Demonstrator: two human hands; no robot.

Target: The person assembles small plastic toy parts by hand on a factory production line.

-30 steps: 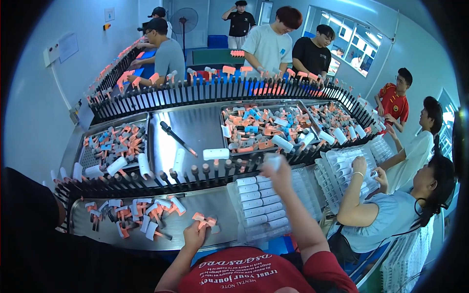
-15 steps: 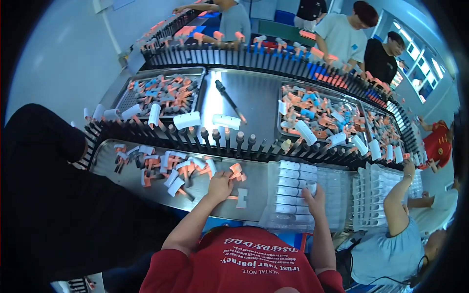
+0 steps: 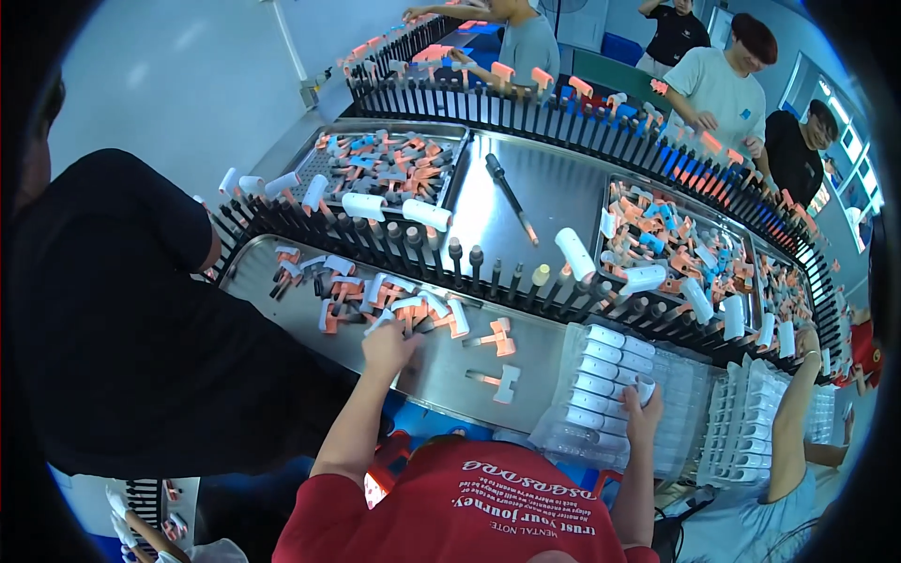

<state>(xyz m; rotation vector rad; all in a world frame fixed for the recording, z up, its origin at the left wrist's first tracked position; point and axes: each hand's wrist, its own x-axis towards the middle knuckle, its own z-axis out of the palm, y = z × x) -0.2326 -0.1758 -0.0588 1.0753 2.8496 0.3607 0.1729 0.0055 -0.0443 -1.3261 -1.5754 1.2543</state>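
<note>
My left hand point(image 3: 387, 351) is over the near metal tray point(image 3: 441, 368), at the front of a heap of orange-and-grey holders point(image 3: 352, 298), many carrying white curved shells. Its fingers bend down beside a white shell point(image 3: 380, 322); the fingertips are blurred and partly hidden, so a grip cannot be made out. Two holders lie apart to its right: an orange one point(image 3: 504, 336) and one with a pale grey head point(image 3: 507, 384). My right hand point(image 3: 644, 418) is closed on a small white curved shell point(image 3: 645, 387), above a clear plastic tray point(image 3: 574, 418) with white shells in rows point(image 3: 601, 375).
Behind the near tray runs a rack of upright black posts point(image 3: 413, 246), some topped with white shells. Beyond stand a left bin point(image 3: 466, 150) and right bin point(image 3: 605, 225) of holders, with a black rod point(image 3: 510, 197) between. A black-clad person point(image 3: 141, 328) is close on the left; others work around.
My left hand has moved left from the loose orange holder to the heap. My right hand still holds a white shell over the plastic tray. The whole view has shifted.
</note>
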